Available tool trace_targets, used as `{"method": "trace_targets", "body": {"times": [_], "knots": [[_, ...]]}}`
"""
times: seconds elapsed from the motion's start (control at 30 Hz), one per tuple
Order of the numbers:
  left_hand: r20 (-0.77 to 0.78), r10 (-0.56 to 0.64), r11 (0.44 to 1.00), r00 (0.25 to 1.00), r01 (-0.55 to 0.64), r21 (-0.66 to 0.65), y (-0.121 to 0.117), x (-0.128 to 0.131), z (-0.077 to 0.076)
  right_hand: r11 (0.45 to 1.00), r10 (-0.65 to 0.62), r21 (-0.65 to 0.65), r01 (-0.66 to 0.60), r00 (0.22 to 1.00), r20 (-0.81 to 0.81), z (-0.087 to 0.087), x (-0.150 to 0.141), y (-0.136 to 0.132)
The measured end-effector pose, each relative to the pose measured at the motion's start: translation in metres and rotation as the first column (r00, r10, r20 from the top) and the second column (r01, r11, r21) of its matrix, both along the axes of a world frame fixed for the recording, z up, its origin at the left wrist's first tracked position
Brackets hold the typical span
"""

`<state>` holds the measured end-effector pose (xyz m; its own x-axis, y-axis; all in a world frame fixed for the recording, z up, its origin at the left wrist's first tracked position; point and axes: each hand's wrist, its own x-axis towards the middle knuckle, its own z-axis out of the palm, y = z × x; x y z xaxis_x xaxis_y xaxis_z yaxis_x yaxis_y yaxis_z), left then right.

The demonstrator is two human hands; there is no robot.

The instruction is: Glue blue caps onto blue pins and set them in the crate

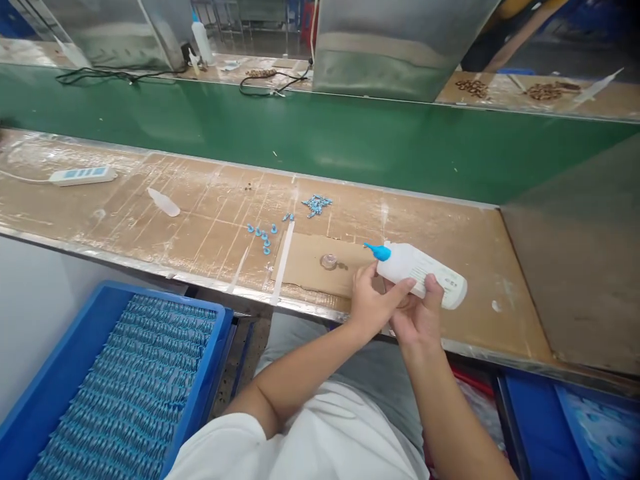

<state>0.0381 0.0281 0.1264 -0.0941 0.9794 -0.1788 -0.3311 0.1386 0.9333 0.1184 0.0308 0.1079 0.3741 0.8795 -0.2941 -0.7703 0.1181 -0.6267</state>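
A white power strip [83, 175] lay at the far left. Beyond the green surface [310, 133], a black cable [100, 77] ran near an upright, blue-tipped bottle [201, 41]. Another person's arm [523, 37] showed at upper right.

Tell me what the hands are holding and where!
A white bottle with a blue nozzle. The left hand grips it near the nozzle, the right hand around its middle.

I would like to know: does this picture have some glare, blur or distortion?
Head view: white glare streaks the film-covered worktop, mostly at left; the metal panel shows soft reflections; the far upper right corner falls dark; wide-angle stretching toward the edges; the small print on the white bottle is too soft to read.
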Motion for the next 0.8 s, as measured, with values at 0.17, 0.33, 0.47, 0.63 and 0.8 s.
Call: {"method": "trace_targets", "body": {"times": [0.17,0.33,0.47,0.63,0.8], "knots": [[0.039,-0.059,0.997,0.998,0.06,-0.042,-0.007,-0.01,-0.022,0.993,0.088,-0.079,-0.086,0.996,0.016,-0.007,-0.002,0.002],[0.056,-0.127,0.989,0.99,0.13,-0.068,-0.002,-0.017,-0.024,0.987,0.115,-0.121,-0.108,0.992,0.052,-0.005,-0.003,0.007],[0.034,-0.163,0.985,0.986,0.165,-0.051,0.0,-0.025,-0.024,0.981,0.137,-0.149,-0.124,0.987,0.082,-0.003,-0.003,0.011],[-0.01,-0.181,0.983,0.984,0.18,-0.044,0.002,-0.029,-0.029,0.975,0.138,-0.186,-0.119,0.986,0.094,-0.006,-0.002,0.013],[0.039,-0.246,0.961,0.968,0.249,-0.119,0.003,-0.03,-0.032,0.968,0.143,-0.227,-0.112,0.981,0.129,-0.009,0.0,0.014]]}}
